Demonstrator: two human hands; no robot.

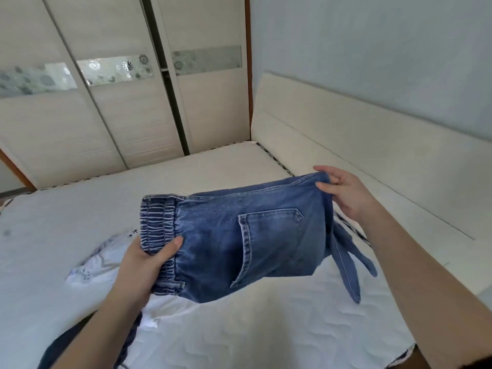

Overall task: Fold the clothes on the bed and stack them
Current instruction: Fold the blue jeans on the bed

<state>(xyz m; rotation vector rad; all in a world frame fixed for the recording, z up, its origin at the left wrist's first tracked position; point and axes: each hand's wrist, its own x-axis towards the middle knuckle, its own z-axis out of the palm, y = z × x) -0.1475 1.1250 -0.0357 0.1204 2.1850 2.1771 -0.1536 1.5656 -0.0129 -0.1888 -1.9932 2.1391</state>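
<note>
Denim: folded jeans (239,243) are held in the air above the bed (266,328), over its near half, touching nothing below.
Left hand (143,265): thumb and fingers are curled round the elastic waistband end, a firm hold.
Right hand (343,190): fingers pinch the far folded edge, near the headboard (372,145) side.
Loose end: a leg cuff hangs below the right-hand edge; it may drag and pull the fold open when the jeans come down.
Grip risk: the right pinch takes only a little cloth, so the inner layers could slip.
Landing spot: a white garment (106,262) lies under the left hand, possibly folded, though it is partly hidden; dropped off-centre, the jeans could rumple it.
Near edge: dark cloth (64,344) sits at the bed's front left corner.
</note>
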